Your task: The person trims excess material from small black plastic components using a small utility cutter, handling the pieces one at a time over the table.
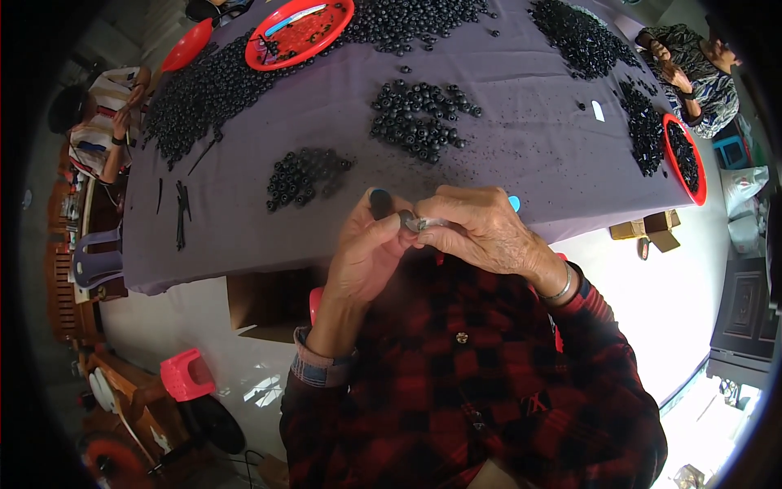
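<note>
Left hand (364,248) pinches one bead (406,218), right hand (489,232) one pale piece (435,222), near the edge of tablecloth (538,147) spreading toward two o'clock.

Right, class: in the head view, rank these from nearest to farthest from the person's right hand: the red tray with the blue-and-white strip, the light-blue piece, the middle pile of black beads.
From the right hand:
1. Light-blue piece, just beside its wrist side.
2. Middle pile of black beads, ahead and slightly left.
3. Red tray, far side, left.
</note>
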Demonstrator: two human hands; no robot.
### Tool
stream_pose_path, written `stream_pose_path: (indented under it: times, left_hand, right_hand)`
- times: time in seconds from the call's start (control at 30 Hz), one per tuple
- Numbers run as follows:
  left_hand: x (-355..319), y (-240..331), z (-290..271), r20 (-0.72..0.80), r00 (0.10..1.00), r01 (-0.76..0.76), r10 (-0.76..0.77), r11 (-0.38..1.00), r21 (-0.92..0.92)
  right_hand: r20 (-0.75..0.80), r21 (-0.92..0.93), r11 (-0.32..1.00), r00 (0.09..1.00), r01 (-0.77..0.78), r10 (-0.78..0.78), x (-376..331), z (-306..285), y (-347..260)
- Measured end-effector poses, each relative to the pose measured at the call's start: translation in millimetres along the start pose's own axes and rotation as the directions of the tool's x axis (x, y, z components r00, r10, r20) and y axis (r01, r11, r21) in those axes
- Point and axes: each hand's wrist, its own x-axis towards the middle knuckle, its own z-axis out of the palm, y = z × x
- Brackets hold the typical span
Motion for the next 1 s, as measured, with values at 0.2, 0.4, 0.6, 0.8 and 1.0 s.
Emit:
stream_pose_path:
  times: [0.2, 0.4, 0.6, 0.8, 1.0]
  left_hand:
    - [2.8, 0.6, -6.7, 0.011, 1.0, -0.008, 0.007, 0.998, 0.059]
    - [-4.0, -14.0, 17.0, 0.017, 0.99, 0.131, -0.138, 0.965, 0.229]
    - [2.0, -6.2, -14.0, -0.036, 0.997, 0.069, -0.065, 0.991, 0.117]
    - [3.9, -10.0, -23.5, -0.047, 0.991, 0.127, -0.123, 0.988, 0.092]
    - [0.1, 1.6, -20.5, -0.032, 0.977, 0.215, -0.213, 0.968, 0.132]
  right_hand:
    - [0.008, 0.221, 0.97, 0.994, -0.106, 0.107, -2.0, 8.9, 8.6]
    - [-0.118, 0.184, 0.921, 0.923, -0.343, 0.367, 4.4, -6.9, 35.1]
    - [-0.017, 0.135, 0.877, 0.883, -0.462, 0.468, 1.2, -18.3, 27.0]
    - [0.013, 0.283, 0.948, 0.989, -0.147, 0.149, 2.3, 14.8, 11.4]
    - [0.034, 0.213, 0.919, 0.943, -0.331, 0.331, 0.2, 1.1, 19.7]
